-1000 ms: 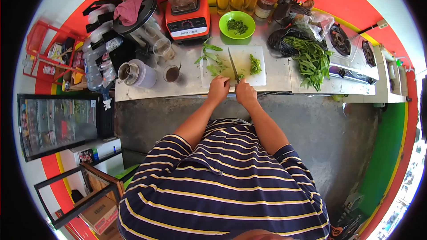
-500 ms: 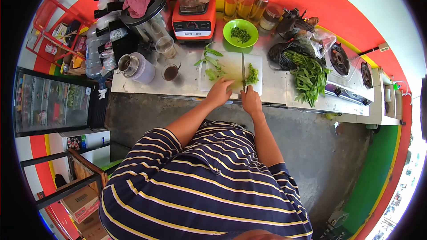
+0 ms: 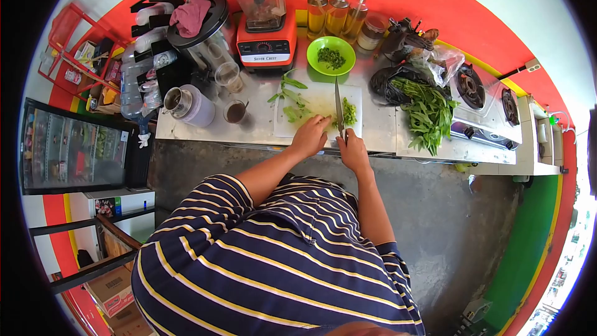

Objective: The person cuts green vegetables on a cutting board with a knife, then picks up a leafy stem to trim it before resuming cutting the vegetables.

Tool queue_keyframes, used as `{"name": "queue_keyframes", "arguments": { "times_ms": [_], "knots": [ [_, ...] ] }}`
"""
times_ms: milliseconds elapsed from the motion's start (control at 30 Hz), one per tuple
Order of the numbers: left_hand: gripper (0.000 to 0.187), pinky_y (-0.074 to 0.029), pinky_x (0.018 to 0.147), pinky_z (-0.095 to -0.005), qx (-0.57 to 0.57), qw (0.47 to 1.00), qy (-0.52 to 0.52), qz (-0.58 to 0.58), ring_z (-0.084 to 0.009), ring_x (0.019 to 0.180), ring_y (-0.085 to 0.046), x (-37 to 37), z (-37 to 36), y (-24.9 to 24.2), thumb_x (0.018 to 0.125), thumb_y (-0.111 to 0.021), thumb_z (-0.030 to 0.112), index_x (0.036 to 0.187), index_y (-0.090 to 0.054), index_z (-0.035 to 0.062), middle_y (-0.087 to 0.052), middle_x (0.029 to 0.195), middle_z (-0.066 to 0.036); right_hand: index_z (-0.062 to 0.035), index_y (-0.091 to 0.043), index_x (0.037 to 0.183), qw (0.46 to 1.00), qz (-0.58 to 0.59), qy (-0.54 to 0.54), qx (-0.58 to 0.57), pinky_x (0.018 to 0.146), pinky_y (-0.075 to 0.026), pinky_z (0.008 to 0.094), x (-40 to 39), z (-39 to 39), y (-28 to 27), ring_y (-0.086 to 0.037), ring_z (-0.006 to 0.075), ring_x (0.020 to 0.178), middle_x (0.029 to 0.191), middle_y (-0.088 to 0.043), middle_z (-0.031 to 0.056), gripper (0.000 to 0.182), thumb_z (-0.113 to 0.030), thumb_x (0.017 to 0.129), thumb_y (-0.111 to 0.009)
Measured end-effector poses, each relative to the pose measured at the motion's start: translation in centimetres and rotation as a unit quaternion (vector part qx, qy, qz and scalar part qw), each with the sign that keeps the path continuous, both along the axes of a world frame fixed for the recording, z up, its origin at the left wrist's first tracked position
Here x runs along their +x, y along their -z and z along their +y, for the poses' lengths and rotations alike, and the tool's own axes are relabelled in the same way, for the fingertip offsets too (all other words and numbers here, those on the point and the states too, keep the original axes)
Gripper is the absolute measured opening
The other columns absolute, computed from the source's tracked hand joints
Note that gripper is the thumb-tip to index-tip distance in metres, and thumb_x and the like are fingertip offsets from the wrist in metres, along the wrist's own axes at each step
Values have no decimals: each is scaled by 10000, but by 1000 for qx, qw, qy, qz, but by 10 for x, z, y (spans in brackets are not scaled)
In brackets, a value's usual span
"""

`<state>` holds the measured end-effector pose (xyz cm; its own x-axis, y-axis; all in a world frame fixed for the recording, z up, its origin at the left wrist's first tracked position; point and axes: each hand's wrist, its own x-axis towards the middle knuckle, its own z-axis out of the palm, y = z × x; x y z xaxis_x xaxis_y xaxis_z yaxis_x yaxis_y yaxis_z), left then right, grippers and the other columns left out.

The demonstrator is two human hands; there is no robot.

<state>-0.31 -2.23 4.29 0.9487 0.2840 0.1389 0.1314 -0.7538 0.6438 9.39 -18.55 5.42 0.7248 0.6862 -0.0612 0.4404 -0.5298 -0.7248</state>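
My right hand (image 3: 353, 150) is wrapped round the handle of a knife (image 3: 339, 107), whose blade points away from me over the white cutting board (image 3: 318, 92). Just left of the blade, my left hand (image 3: 311, 136) has its fingers bent together, tips down at the board; whatever they pinch is hidden. Chopped greens (image 3: 349, 112) lie in a small heap right of the blade. Leafy stems (image 3: 290, 92) rest on the board's left part. Beyond the far edge stands a green bowl (image 3: 313, 66) holding finely chopped greens (image 3: 331, 58).
A red blender (image 3: 267, 46), pump bottles (image 3: 317, 15) and a jar (image 3: 372, 32) line the back. Left are a glass of dark liquid (image 3: 236, 112) and a metal-necked container (image 3: 198, 109). A leafy bunch (image 3: 429, 115) lies right, before the gas stove (image 3: 482, 102).
My left hand has moved right, closer to the blade, and its fingers have drawn together. The knife stays in my right hand, and the whole view has shifted slightly.
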Motion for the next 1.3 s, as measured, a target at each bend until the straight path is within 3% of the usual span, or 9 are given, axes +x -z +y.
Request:
{"name": "queue_keyframes", "arguments": {
  "times_ms": [267,467,600,733,933,1000,1133,1200,1300],
  "knots": [
    [451,-467,977,-471,116,975,-187,-19,-380,1132,-559,-15,75,11,760,-633,-17,1203,-659,69,-624,1171,-144,-67,-609,1220,993,8,-37,-115,819,-533,552,1,-8,3,-681,467,954,993,-714,267,360,-325,969,-631],
    [366,-469,997,-446,63,978,-197,23,-360,1126,-561,-23,97,30,826,-712,99,1192,-698,96,-624,1240,-116,-94,-639,1250,982,5,54,-181,881,-539,528,10,-10,-1,-684,444,1019,1056,-722,241,392,-343,948,-651],
    [328,-476,993,-431,52,975,-215,29,-348,1107,-569,-26,86,27,841,-779,198,1134,-720,64,-635,1212,-96,-102,-656,1244,988,0,66,-140,879,-540,520,10,-14,-1,-686,437,1019,1072,-725,229,381,-330,939,-669],
    [326,-480,990,-421,49,974,-216,35,-340,1103,-574,-33,82,23,820,-795,168,1113,-716,47,-643,1187,-95,-107,-685,1216,988,43,20,-148,875,-542,507,7,-20,-2,-688,415,1029,1081,-735,198,370,-334,924,-694],
    [250,-512,940,-419,-22,972,-234,24,-331,1051,-621,-39,86,28,831,-756,87,1069,-706,31,-667,1114,-107,-107,-702,1208,985,33,65,-156,867,-545,494,10,-24,-2,-695,408,1009,1073,-741,197,380,-339,907,-715],
    [238,-552,797,-384,-56,968,-234,-65,-289,908,-682,-42,86,25,824,-735,22,1061,-710,25,-685,1060,-128,-105,-705,1206,986,34,70,-147,863,-546,491,13,-24,-6,-697,408,1000,1069,-742,198,381,-338,904,-718],
    [207,-554,780,-350,-94,959,-213,-162,-230,925,-708,-42,92,15,846,-712,7,1053,-712,16,-700,1053,-116,-111,-713,1198,989,59,41,-128,854,-547,491,13,-23,-11,-699,409,982,1047,-745,197,370,-337,904,-717],
    [180,-551,764,-316,-291,916,-226,-160,-169,863,-710,-39,89,11,870,-692,6,1049,-713,11,-706,1036,-111,-115,-715,1197,990,62,31,-125,853,-547,491,14,-26,-8,-699,408,978,1042,-746,197,368,-337,903,-718],
    [134,-555,767,-302,-233,935,-217,-155,-188,810,-707,-34,77,5,889,-655,-2,1009,-714,3,-717,1008,-107,-127,-723,1191,991,46,3,-129,852,-548,488,19,-28,-3,-702,400,977,1033,-748,192,366,-344,897,-724]
  ]
}}
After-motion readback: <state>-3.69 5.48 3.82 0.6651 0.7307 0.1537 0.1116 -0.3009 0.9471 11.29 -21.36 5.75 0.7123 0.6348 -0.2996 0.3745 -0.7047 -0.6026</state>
